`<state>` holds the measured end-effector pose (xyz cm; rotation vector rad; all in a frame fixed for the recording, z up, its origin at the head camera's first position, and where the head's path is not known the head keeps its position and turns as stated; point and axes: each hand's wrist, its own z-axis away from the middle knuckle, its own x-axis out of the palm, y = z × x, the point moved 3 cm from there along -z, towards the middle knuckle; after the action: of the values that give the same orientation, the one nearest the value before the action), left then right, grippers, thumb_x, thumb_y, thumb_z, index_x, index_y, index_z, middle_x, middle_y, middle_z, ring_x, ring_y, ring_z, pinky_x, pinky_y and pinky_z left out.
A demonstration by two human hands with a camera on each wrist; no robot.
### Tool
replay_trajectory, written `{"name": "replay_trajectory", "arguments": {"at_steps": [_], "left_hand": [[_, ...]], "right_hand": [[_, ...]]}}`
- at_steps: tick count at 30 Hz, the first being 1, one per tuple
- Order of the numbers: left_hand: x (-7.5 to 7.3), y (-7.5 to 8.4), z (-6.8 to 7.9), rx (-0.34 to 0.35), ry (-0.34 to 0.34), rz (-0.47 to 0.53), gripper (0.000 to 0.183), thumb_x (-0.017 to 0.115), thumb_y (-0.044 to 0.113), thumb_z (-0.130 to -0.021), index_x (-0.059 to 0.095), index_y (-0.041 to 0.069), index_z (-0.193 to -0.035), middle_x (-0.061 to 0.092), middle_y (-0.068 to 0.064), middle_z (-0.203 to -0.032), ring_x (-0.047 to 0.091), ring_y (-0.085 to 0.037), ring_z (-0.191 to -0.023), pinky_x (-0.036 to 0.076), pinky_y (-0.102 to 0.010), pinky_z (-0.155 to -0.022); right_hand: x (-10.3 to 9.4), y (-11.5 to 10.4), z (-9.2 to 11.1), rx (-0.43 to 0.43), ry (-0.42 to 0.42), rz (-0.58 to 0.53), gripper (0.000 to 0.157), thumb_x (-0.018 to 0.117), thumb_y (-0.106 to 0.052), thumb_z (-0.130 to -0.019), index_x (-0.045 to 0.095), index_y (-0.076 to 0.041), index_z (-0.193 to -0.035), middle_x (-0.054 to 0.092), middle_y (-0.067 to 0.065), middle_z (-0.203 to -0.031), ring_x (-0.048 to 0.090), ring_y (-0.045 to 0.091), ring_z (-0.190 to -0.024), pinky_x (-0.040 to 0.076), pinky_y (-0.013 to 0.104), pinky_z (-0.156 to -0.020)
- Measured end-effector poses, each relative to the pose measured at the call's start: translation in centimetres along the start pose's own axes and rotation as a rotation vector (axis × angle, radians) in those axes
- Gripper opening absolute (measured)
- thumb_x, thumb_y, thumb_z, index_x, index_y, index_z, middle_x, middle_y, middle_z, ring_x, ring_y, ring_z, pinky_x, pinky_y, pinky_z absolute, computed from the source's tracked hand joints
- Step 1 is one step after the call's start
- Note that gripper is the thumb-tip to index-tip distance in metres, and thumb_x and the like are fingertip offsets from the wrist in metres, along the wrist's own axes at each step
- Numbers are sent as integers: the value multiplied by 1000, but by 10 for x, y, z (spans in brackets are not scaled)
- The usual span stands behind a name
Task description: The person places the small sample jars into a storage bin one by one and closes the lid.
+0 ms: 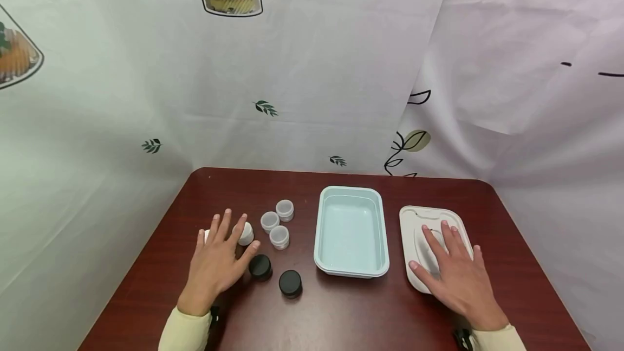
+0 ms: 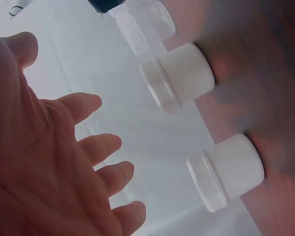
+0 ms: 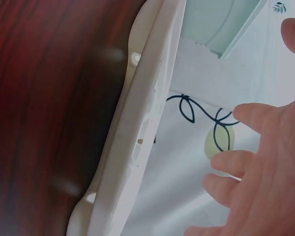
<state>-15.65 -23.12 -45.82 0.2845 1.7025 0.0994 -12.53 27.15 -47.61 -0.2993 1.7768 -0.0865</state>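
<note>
My left hand (image 1: 216, 261), fingers spread, hovers above two white lidded jars, holding nothing. In the left wrist view one white jar (image 2: 179, 76) and a second white jar (image 2: 226, 172) stand on the table, apart from the fingers. By the left thumb is a black-lidded jar (image 1: 260, 267), with another black-lidded jar (image 1: 291, 284) to its right. My right hand (image 1: 460, 280) is spread above a white flat lid-like tray (image 1: 414, 221); the right wrist view shows a gap between the fingers and the tray's rim (image 3: 132, 123).
A pale blue rectangular tub (image 1: 351, 272) stands mid-table between the hands. Three small clear-lidded containers (image 1: 279, 237) sit left of it. The dark red table (image 1: 336, 318) ends at a white patterned cloth (image 1: 312, 69) behind and at both sides.
</note>
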Motion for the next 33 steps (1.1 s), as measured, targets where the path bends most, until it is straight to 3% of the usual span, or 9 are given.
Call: {"name": "replay_trajectory", "arguments": {"at_steps": [4, 9, 13, 17, 19, 23, 25, 29, 33], "left_hand": [[0, 1, 1, 16, 8, 14, 79, 48, 68, -104, 39, 18, -165, 21, -23, -174, 20, -50, -160, 24, -72, -123], [-2, 3, 5, 23, 34, 48, 78, 50, 65, -105, 39, 16, -165, 21, -23, -175, 23, -48, -160, 30, -68, -123], [-4, 5, 9, 28, 108, 94, 75, 58, 60, -103, 45, 15, -162, 27, -23, -172, 34, -48, -153, 50, -67, -103], [-5, 8, 13, 22, 189, 173, 67, 70, 50, -99, 55, 14, -154, 36, -23, -166, 45, -49, -142, 57, -67, -80], [-5, 10, 15, 12, 214, 210, 62, 74, 46, -97, 59, 14, -149, 41, -22, -161, 51, -48, -136, 57, -66, -81], [-5, 13, 17, -5, 242, 254, 56, 77, 42, -96, 63, 14, -143, 48, -20, -151, 64, -42, -119, 57, -61, -84], [-5, 14, 18, -9, 247, 273, 55, 78, 41, -96, 65, 13, -141, 51, -19, -146, 67, -39, -112, 56, -59, -83], [-4, 15, 21, -16, 234, 322, 50, 79, 38, -96, 67, 13, -138, 57, -14, -137, 67, -34, -109, 55, -54, -83], [-1, 14, 24, -19, 210, 392, 44, 79, 35, -96, 70, 13, -134, 63, -10, -129, 68, -28, -111, 56, -42, -81]], "right_hand": [[0, -2, -1, -20, 19, -6, 88, 65, -69, -93, 40, -24, -164, 31, 26, -170, 33, 47, -152, 31, 78, -109], [-3, -6, -3, -74, 98, -11, 87, 72, -63, -90, 44, -22, -162, 40, 27, -163, 45, 47, -143, 46, 74, -94], [-5, -11, -3, -96, 129, -78, 87, 76, -56, -90, 43, -24, -163, 44, 26, -160, 49, 48, -136, 50, 72, -87], [-3, -20, -4, -103, 115, -221, 85, 78, -45, -93, 38, -27, -165, 48, 20, -156, 53, 42, -131, 50, 64, -91], [-2, -25, -4, -107, 111, -301, 82, 78, -38, -95, 38, -26, -165, 51, 16, -152, 58, 36, -124, 51, 54, -90], [3, -35, -5, -93, 103, -482, 74, 75, -23, -97, 41, -24, -163, 55, 11, -146, 64, 23, -108, 52, 32, -71], [6, -39, -5, -75, 85, -602, 71, 74, -16, -98, 43, -22, -162, 55, 12, -147, 63, 18, -110, 53, 27, -65], [14, -50, -4, -9, 13, -841, 65, 69, -9, -101, 44, -21, -159, 48, 17, -155, 61, 14, -122, 61, 34, -65], [23, -61, -3, 84, -58, -980, 60, 66, -12, -103, 43, -20, -158, 42, 18, -161, 57, 21, -131, 64, 39, -69]]}}
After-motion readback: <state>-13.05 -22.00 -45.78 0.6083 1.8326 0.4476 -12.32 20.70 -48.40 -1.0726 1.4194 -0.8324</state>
